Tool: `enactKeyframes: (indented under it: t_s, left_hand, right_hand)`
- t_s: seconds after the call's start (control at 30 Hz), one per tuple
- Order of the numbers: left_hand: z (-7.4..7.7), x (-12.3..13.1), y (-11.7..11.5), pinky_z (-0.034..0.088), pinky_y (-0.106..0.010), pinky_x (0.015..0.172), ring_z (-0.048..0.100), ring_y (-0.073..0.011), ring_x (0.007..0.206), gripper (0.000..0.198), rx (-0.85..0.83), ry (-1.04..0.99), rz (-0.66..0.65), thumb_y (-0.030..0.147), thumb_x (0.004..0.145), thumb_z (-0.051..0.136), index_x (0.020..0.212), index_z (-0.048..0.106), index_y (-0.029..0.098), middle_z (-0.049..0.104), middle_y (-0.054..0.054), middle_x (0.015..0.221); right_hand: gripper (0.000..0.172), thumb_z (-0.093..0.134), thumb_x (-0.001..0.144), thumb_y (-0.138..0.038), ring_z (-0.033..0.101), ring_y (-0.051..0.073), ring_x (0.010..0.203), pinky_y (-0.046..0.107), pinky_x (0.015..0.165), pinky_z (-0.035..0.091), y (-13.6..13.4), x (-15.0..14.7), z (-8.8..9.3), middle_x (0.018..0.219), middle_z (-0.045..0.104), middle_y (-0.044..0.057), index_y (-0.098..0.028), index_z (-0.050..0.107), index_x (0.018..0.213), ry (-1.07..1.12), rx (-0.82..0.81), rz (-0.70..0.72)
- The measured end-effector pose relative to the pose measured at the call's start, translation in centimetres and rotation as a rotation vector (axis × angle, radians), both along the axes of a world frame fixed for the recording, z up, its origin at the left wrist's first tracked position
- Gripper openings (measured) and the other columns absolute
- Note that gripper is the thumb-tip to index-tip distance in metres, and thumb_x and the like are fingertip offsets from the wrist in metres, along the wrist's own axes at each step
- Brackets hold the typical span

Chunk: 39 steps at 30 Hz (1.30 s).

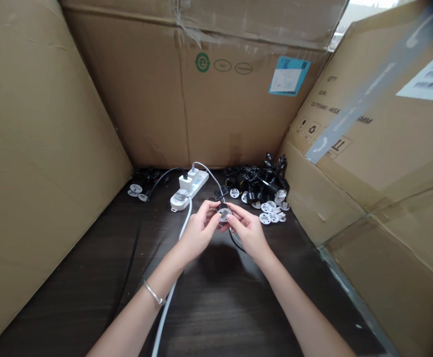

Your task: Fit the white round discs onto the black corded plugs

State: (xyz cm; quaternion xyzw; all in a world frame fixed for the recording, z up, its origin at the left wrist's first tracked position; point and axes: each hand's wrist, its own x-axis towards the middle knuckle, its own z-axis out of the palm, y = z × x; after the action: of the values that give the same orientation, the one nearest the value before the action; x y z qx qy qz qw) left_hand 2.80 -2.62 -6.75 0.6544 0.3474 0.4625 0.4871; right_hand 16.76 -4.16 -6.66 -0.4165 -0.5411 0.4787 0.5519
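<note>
Surroundings: cardboard cartons [90, 99] stand around a dark wood tabletop [216, 317].
Held piece: a round fitting [223, 214], grey and black, sits above the table at the centre.
Left hand [199, 233]: curled closed, pinching the fitting's near edge; a bangle [154, 292] circles the wrist.
Right hand [248, 230]: fingertips [234, 210] pressed on its other edge.
10 o'clock: a white power strip [189, 191].
1 o'clock: tangled black cables [257, 181].
2 o'clock: scattered white discs [270, 210].

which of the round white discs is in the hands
The round white disc held between the left hand and right hand; the others lie loose on the table.
</note>
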Motion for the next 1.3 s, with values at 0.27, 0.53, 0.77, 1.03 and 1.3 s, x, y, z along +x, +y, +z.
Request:
enactKeyframes:
  t_s: [0.27, 0.53, 0.77, 1.03, 1.3]
  left_hand:
    - [-0.2, 0.1, -0.2, 0.048, -0.029, 0.076, 0.061, -0.0173, 0.090, 0.027, 0.123, 0.154, 0.040, 0.029, 0.086, 0.043, 0.111, 0.045, 0.018, 0.063, -0.008, 0.100]
    - [-0.2, 0.3, -0.5, 0.049, -0.029, 0.075, 0.063, -0.0173, 0.082, 0.029, 0.169, 0.172, 0.101, 0.025, 0.076, 0.059, 0.101, 0.045, 0.019, 0.064, -0.006, 0.091]
    - [-0.5, 0.5, -0.6, 0.051, -0.026, 0.063, 0.062, -0.0149, 0.070, 0.028, -0.041, -0.067, 0.050, 0.023, 0.072, 0.063, 0.092, 0.044, 0.019, 0.063, -0.001, 0.079]
    - [-0.2, 0.7, -1.0, 0.049, -0.025, 0.066, 0.063, -0.0157, 0.072, 0.024, 0.022, 0.017, 0.119, 0.025, 0.070, 0.065, 0.086, 0.047, 0.018, 0.065, -0.002, 0.079]
    - [-0.3, 1.1, -1.1, 0.049, -0.027, 0.067, 0.063, -0.0150, 0.073, 0.026, -0.035, 0.035, 0.052, 0.031, 0.076, 0.059, 0.093, 0.044, 0.019, 0.063, -0.002, 0.083]
  right_hand:
    - [0.029, 0.048, 0.083, -0.032, 0.063, 0.014, 0.060, 0.025, 0.056, 0.050, -0.1, -0.1, -0.2, 0.084, 0.068, 0.004, -0.017, 0.057, 0.106, -0.067, 0.032, -0.058]
    - [0.025, 0.045, 0.086, -0.029, 0.064, 0.016, 0.080, 0.026, 0.069, 0.052, -0.4, -0.1, -0.4, 0.099, 0.066, 0.007, -0.018, 0.056, 0.106, -0.262, 0.156, -0.113]
    - [0.029, 0.048, 0.085, -0.031, 0.065, 0.017, 0.076, 0.026, 0.064, 0.054, -0.9, -0.4, -0.2, 0.097, 0.066, 0.007, -0.019, 0.054, 0.110, -0.257, 0.168, -0.073]
    - [0.023, 0.046, 0.085, -0.031, 0.058, 0.012, 0.051, 0.022, 0.049, 0.046, -1.1, 0.0, 0.2, 0.079, 0.066, 0.004, -0.020, 0.056, 0.103, -0.388, 0.186, -0.106]
    - [0.024, 0.048, 0.084, -0.038, 0.053, 0.012, 0.046, 0.021, 0.042, 0.042, -0.5, -0.1, -0.4, 0.064, 0.061, 0.001, -0.018, 0.061, 0.089, -0.271, 0.127, -0.197]
